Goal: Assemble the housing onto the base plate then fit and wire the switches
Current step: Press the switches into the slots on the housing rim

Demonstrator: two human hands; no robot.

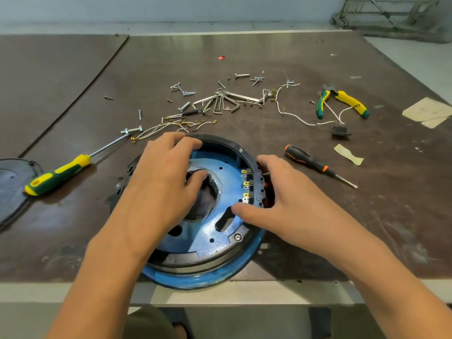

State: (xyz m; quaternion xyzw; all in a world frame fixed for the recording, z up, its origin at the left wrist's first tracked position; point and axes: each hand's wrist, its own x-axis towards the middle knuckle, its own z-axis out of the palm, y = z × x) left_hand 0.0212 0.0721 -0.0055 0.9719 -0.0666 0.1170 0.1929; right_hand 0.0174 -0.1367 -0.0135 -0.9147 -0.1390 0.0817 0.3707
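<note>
A blue round base plate [227, 177] lies at the table's near edge with a black ring housing [220, 140] seated on it. A row of switches [247, 185] with yellow terminals sits in the housing's right wall. My left hand [166, 177] rests on the plate, fingers over the far rim and thumb at the centre hole. My right hand [278, 192] grips the housing's right wall at the switches, thumb inside, fingers outside. A loose black switch [340, 131] with white wires [303, 121] lies to the right. Short terminal wires [171, 126] lie beyond the housing.
A yellow-green screwdriver [63, 172] lies left, an orange-black screwdriver [315, 165] right, and yellow-green pliers [342, 101] far right. Hex keys [220, 101], bolts and screws are scattered at the middle. A dark cover [9, 192] sits at the left edge.
</note>
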